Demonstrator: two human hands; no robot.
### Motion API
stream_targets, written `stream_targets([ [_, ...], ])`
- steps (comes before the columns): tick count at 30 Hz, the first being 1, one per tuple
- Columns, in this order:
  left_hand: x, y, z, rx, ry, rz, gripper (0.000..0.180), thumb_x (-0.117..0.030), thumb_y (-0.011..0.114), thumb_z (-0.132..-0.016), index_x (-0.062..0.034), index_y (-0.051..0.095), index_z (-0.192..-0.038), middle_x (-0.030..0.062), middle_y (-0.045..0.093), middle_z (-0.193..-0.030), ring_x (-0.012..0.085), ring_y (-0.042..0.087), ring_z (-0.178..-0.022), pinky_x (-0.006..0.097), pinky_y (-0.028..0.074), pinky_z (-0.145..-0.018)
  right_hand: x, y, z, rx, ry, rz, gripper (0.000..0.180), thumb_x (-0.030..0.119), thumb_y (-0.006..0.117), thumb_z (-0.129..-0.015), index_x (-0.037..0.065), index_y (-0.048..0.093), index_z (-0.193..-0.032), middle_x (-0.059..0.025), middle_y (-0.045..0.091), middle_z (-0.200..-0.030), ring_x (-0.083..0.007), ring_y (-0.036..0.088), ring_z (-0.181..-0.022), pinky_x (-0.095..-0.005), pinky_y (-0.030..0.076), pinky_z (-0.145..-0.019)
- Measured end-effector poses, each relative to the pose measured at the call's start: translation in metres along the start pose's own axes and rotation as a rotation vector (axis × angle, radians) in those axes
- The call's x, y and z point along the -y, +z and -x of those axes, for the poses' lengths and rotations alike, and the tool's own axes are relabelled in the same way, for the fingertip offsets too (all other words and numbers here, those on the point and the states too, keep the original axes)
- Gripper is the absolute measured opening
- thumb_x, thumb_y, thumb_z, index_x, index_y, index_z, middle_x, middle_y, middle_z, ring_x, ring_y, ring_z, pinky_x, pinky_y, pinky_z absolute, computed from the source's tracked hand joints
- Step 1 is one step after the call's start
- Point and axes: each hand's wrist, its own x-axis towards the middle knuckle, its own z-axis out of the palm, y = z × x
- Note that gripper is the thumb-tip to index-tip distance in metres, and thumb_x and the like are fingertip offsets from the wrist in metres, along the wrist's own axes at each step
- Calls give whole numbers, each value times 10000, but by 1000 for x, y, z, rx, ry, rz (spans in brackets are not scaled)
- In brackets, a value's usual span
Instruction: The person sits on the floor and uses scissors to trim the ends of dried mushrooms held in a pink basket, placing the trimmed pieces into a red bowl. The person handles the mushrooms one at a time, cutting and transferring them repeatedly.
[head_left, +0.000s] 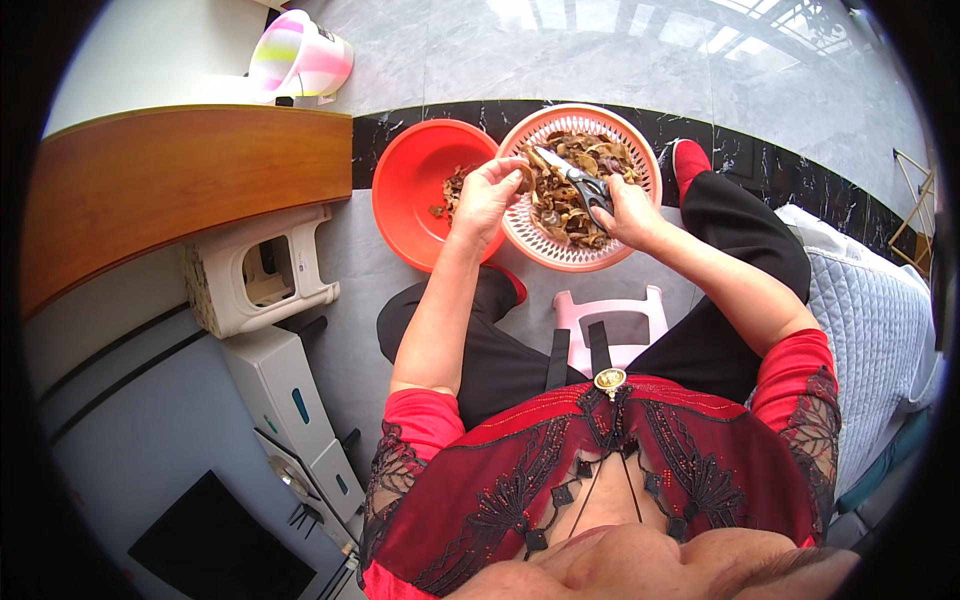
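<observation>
My right hand (630, 212) grips a pair of scissors (588, 186) by its black handles, the metal blades pointing up and left. A brown mushroom piece (526, 181) is pinched between the fingers of my left hand (484, 198), close to the blades. Below both hands stands a pink-orange plastic colander (522, 237) with a white slotted inside, heaped with brown mushroom pieces (575, 215). Left of it, against its side, is a red basin (403, 190) holding smaller brown scraps (449, 196). My left hand partly covers the basin's right side.
A pink plastic stool (656, 318) stands between my legs. To the left are a wooden tabletop (190, 190), a white step stool (235, 290) and white drawer boxes (275, 385). A multicoloured bucket (325, 62) stands at the far left; quilted pale fabric (860, 310) is at the right.
</observation>
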Motion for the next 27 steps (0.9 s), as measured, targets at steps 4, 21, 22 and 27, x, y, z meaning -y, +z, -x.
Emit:
stream_targets([
  [4, -1, -3, -1, 28, 10, 24, 225, -10, 620, -850, -8, 603, -1075, 51, 654, -949, 92, 608, -792, 218, 486, -678, -8, 11, -1, -7, 11, 65, 372, 224, 647, -798, -32, 470, -1002, -254, 633, -896, -407, 625, -867, -483, 444, -794],
  [21, -2, 10, 10, 129, -20, -114, 305, 39, 627, -817, 21, 578, -1117, 65, 641, -985, 113, 610, -881, 228, 492, -754, -12, 18, -11, 29, 20, 631, 95, 91, 588, -737, 46, 631, -809, -129, 667, -810, -301, 661, -776, -513, 363, -846],
  [22, -2, 12, 10, 134, -25, -114, 293, 32, 629, -821, 16, 587, -1110, 64, 643, -983, 111, 611, -873, 227, 493, -750, -10, 16, -12, 34, 17, 673, 83, 101, 590, -733, 54, 632, -786, -132, 657, -802, -294, 656, -783, -519, 360, -856],
  [27, -3, 18, 12, 147, -3, -151, 272, -7, 651, -831, 1, 602, -1099, 50, 641, -959, 98, 608, -842, 223, 496, -746, 0, 3, -7, -210, -156, 732, 143, 128, 584, -746, 62, 669, -840, -132, 625, -836, -261, 623, -845, -500, 358, -873],
])
